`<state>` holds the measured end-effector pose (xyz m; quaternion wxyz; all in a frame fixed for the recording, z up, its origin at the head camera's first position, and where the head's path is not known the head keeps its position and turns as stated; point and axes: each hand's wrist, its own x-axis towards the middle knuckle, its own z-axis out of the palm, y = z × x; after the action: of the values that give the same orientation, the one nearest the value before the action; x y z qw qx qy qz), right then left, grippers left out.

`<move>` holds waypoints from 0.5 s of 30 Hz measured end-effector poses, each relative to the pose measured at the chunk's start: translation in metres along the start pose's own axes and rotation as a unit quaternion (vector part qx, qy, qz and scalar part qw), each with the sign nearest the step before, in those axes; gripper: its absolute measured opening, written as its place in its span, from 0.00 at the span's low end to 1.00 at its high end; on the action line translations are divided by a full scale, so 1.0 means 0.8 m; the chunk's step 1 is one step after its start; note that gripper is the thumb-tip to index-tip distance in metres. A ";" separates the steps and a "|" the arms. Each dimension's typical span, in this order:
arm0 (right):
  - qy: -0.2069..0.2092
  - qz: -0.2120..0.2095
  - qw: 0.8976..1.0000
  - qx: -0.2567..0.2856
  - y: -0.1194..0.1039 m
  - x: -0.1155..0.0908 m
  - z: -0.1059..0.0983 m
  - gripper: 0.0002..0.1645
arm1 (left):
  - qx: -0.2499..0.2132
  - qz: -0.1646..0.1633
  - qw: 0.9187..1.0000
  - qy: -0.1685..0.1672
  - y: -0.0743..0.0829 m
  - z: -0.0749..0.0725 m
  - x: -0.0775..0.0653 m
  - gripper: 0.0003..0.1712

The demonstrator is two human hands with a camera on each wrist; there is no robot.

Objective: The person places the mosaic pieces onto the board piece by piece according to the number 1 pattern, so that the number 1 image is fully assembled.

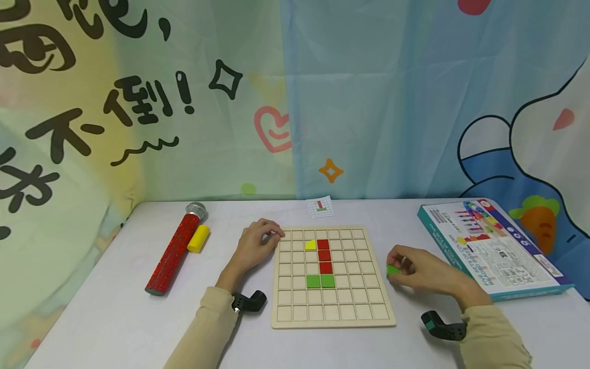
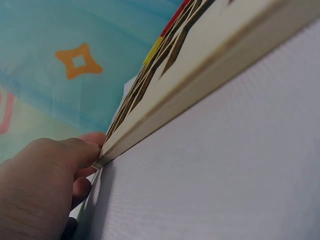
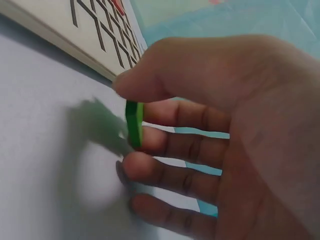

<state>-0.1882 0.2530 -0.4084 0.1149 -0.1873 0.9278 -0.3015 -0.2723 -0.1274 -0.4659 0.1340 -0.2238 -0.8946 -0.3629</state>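
Note:
A wooden grid board (image 1: 309, 312) lies flat on the white table. In its cells sit a yellow tile (image 1: 311, 245) with a rounded corner, a column of three red tiles (image 1: 324, 255) and two green tiles (image 1: 313, 281) side by side. At the board's far left corner, my left hand (image 1: 258, 243) rests with its fingertips against the edge; the left wrist view has them right at that corner. My right hand (image 1: 421, 269), to the right of the board, pinches a thin green tile (image 3: 133, 122) between thumb and fingers, low over the table.
Behind the board lies a small pattern card (image 1: 320, 207). A flat toy box (image 1: 493, 251) stands at the right, close beyond my right hand. On the left are a red glittery microphone (image 1: 175, 251) and a yellow cylinder (image 1: 198, 239). A printed curtain (image 1: 369, 102) hangs behind the table.

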 end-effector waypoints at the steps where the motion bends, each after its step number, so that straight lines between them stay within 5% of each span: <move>1: 0.005 -0.003 1.000 0.002 -0.001 0.001 0.001 0.15 | 0.001 0.000 1.000 0.000 0.000 0.000 0.000 0.04; 15: 0.049 -0.026 0.998 0.008 -0.009 0.011 0.016 0.17 | -0.003 0.013 1.000 0.010 -0.003 0.002 -0.001 0.03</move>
<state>-0.1900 0.2375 -0.4149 0.0628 -0.1949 0.9247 -0.3211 -0.2728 -0.1284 -0.4689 0.1465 -0.2323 -0.8891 -0.3662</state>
